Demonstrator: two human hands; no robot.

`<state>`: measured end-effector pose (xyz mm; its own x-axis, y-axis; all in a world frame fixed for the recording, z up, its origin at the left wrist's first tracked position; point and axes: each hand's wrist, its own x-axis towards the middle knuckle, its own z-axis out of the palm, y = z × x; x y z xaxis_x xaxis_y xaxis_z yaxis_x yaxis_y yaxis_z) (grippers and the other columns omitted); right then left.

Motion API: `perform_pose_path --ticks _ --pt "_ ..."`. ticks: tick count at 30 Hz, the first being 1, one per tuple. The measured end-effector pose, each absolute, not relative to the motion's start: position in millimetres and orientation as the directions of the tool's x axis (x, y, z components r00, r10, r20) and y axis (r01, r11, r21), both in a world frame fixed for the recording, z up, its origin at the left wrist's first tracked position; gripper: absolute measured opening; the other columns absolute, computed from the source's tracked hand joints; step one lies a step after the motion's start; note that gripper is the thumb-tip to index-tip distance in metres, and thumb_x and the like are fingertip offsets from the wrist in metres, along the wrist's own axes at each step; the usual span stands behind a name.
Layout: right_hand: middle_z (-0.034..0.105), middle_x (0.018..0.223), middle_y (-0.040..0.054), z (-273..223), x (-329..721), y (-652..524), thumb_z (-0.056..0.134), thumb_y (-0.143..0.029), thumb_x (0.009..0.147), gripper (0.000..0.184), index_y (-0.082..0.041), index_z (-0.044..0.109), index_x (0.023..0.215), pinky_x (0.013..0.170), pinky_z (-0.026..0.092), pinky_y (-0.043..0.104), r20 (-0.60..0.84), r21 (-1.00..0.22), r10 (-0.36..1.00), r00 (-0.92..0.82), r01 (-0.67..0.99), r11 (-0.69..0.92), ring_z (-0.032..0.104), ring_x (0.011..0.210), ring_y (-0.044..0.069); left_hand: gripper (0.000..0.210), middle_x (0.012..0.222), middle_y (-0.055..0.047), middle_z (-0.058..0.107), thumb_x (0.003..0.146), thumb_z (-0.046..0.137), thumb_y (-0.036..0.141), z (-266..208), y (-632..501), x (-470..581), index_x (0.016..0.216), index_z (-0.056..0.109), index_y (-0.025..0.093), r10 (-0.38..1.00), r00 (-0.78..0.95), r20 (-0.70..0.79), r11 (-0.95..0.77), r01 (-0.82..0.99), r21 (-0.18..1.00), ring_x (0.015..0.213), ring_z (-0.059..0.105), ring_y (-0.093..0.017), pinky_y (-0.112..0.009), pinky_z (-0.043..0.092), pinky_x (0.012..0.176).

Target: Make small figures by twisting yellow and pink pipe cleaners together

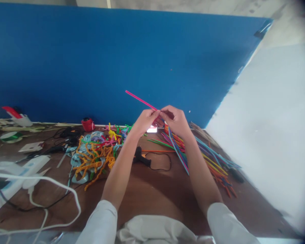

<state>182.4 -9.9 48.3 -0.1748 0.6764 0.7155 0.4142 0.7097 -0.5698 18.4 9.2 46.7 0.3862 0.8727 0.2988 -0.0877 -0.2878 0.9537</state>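
One pink pipe cleaner (141,100), above the table (147,200), pinched by left hand (145,122) and right hand (176,121), fingertips closed; visible length straight, apparently unworked. One curled pile (111,162), seemingly done; one straight bundle (216,164), seemingly left.

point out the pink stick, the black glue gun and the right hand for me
pink stick (141,100): head view, on the straight length jutting out past the hands
black glue gun (143,159): head view, on its body
right hand (176,120): head view, on the back of the hand
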Motion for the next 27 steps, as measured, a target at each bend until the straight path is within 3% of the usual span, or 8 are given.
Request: perform_pose_path --ticks 6,11,14,27 --pt "0.067 0.077 0.0006 49 191 -9 0.061 -0.03 0.091 0.012 -0.019 0.066 0.088 0.068 0.044 0.028 0.686 -0.584 0.701 -0.194 0.428 0.69 0.059 0.071 0.015 0.019 0.083 -0.008 0.075 0.093 0.054 0.021 52 6 15 0.089 0.071 0.012 0.796 0.503 0.336 -0.379 -0.018 0.925 0.077 0.07 -0.015 -0.028 0.053 0.083" --pt "0.064 0.076 -0.0001 50 190 -9 0.059 -0.03 0.091 0.014 -0.018 0.065 0.085 0.068 0.042 0.028 0.701 -0.568 0.69 -0.18 0.444 0.693 0.055 0.07 0.013 0.017 0.085 -0.005 0.071 0.09 0.05 0.016 51 7 9 0.09 0.066 0.011 0.812 0.497 0.307 -0.451 0.2 0.87 0.077 0.065 -0.014 -0.025 0.049 0.075" --pt "0.062 0.076 0.0001 50 189 -9 0.058 -0.031 0.092 0.015 -0.018 0.065 0.086 0.068 0.041 0.027 0.681 -0.596 0.708 -0.187 0.421 0.684 0.053 0.07 0.013 0.017 0.081 -0.003 0.069 0.089 0.047 0.014 48 10 8 0.09 0.064 0.011 0.793 0.533 0.295 -0.473 0.233 0.85 0.072 0.061 -0.012 -0.024 0.047 0.071" --pt "0.057 0.065 -0.0035 51 187 -8 0.065 -0.038 0.091 0.02 -0.02 0.061 0.086 0.053 0.037 0.023 0.634 -0.744 0.761 -0.135 0.16 0.648 0.048 0.055 0.008 0.02 0.088 -0.003 0.064 0.089 0.059 0.025 42 12 12 0.105 0.065 0.013 0.783 0.581 0.223 -0.229 -0.066 0.971 0.072 0.059 -0.009 -0.023 0.051 0.071"
